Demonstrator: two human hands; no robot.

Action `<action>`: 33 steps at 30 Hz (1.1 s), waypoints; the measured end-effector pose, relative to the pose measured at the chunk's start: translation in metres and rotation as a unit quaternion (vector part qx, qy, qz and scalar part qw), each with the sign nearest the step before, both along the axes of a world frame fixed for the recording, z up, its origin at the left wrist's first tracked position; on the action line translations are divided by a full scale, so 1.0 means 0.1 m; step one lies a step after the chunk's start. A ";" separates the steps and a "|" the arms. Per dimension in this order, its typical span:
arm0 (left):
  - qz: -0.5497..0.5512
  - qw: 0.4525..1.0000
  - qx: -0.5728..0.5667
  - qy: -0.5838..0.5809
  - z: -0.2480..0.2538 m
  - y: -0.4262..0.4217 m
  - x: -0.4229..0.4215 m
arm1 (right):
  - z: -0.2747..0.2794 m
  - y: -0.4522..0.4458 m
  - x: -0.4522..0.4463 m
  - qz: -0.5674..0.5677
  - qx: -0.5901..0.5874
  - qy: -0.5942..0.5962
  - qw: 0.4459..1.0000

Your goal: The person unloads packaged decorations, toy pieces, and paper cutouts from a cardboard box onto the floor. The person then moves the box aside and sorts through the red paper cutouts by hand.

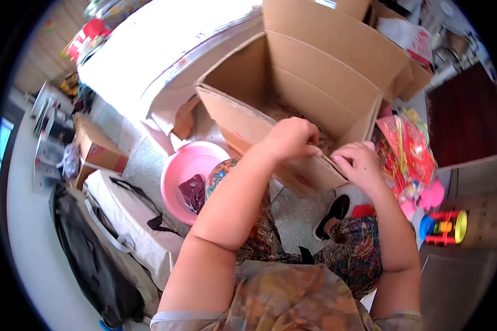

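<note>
A large open cardboard box (237, 118) stands in front of me, its flaps raised at the far side. My left hand (295, 139) is over its near edge, fingers curled in towards the thumb. Close by on the right, my right hand (360, 161) is at the box's near right corner with thumb and fingers pinched together. Whatever either hand holds is too small or hidden to make out. The bottom of the box lies in shadow, and its contents are unclear.
A pink basin (171, 190) with a dark red packet (193, 193) stands on the floor at left. Bags (127, 220) lean by the wall. Red packaging (406, 146) and a colourful toy (443, 227) lie at right. A white-covered surface (143, 60) is behind.
</note>
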State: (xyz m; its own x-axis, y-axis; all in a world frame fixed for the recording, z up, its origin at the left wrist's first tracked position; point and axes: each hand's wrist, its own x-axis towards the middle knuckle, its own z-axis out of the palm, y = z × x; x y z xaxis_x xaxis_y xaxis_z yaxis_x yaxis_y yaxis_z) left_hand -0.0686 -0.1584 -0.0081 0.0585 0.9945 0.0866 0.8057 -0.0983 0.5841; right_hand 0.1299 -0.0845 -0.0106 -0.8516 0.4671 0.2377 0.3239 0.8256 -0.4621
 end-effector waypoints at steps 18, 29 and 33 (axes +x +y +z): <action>0.058 0.984 0.169 0.016 -0.09 -0.11 -0.03 | 0.06 -0.16 -0.11 -0.010 0.058 -0.073 0.996; 0.117 0.971 0.178 0.105 -0.11 -0.33 -0.17 | -0.01 -0.16 -0.14 -0.020 0.098 -0.078 0.992; 0.097 0.975 0.152 0.130 -0.07 -0.38 -0.19 | -0.02 -0.17 -0.15 -0.049 0.094 -0.085 0.991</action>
